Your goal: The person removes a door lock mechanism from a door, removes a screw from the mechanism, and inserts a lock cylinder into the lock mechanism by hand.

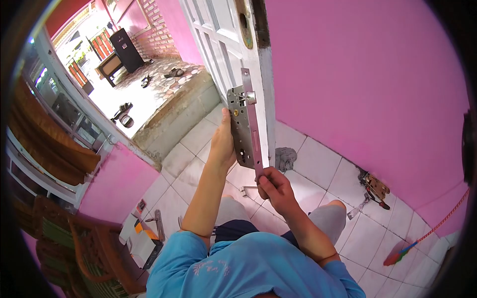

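Note:
A metal mortise lock with a long faceplate is held upright in front of me, beside the edge of a white panelled door. My left hand supports the lock case from its left side, thumb up along its edge. At the bottom end of the faceplate, my right hand pinches the strip between thumb and fingers. The latch sticks out near the top of the faceplate. Above the lock, the door's edge bears an old oval plate with a hole in it.
A grey cloth lies by the door's foot. Tools sit along the pink wall, near a colourful broom. A door handle and packaging lie by a wooden chair. Outside, sandals rest on a raised step.

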Available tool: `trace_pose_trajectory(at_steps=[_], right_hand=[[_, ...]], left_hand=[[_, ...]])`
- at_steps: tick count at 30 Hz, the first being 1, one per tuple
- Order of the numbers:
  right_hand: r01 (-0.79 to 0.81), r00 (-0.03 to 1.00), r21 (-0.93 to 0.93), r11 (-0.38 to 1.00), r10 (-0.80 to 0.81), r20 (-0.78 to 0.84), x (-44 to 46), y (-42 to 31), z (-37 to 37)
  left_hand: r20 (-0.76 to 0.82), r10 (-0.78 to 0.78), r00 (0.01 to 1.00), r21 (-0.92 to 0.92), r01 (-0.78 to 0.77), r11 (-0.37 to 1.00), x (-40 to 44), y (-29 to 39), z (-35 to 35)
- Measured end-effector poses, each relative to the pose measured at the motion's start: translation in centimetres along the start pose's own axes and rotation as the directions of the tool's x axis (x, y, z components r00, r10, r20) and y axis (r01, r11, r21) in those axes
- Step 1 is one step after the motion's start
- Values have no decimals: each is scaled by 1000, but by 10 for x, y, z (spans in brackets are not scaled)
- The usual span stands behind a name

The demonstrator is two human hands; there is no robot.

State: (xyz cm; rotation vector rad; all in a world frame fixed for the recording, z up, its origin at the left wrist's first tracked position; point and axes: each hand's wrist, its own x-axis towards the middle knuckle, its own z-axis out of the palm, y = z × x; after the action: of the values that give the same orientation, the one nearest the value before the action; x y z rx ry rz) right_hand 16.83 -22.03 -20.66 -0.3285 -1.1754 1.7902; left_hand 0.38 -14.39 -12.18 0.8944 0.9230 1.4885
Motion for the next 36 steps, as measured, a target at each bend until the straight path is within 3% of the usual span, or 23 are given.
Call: trace_pose_trajectory(at_steps=[6,8,9,11,14,24,30,33,35,36], right_hand=[[20,998,-71,997,-24,-56,4,-2,0],[27,998,-124,992,-34,-55,6,-3,-1],[22,998,-124,992,-28,-53,6,-3,-2],[19,998,-168,986,-27,-49,7,-2,-4],[27,997,-222,975,-43,-68,8,2,-3],[0,995,-236,972,-24,-102,8,8,-6],[-69,994,-240,968,46,-100,9,9,-7],[-134,979,-124,983,113,-168,13,12,-4],[115,945,-597,794,-272,-180,17,22,-1],[113,945,-598,794,-272,-182,18,21,0]], left_hand=[[89,49,995,10,-50,999,-5,4,-13],[225,68,972,80,-88,993,-9,8,-20],[220,69,973,78,-88,993,-11,9,-19],[195,187,963,331,-244,911,-17,10,-16],[235,210,949,385,-289,876,-21,11,-13],[188,154,970,328,-210,921,-16,1,-16],[143,256,956,408,-292,865,-11,-13,-19],[85,329,940,500,-326,802,-11,-17,-17],[17,355,935,518,-311,797,-16,-15,-11],[17,352,936,516,-310,798,-19,-12,-8]])
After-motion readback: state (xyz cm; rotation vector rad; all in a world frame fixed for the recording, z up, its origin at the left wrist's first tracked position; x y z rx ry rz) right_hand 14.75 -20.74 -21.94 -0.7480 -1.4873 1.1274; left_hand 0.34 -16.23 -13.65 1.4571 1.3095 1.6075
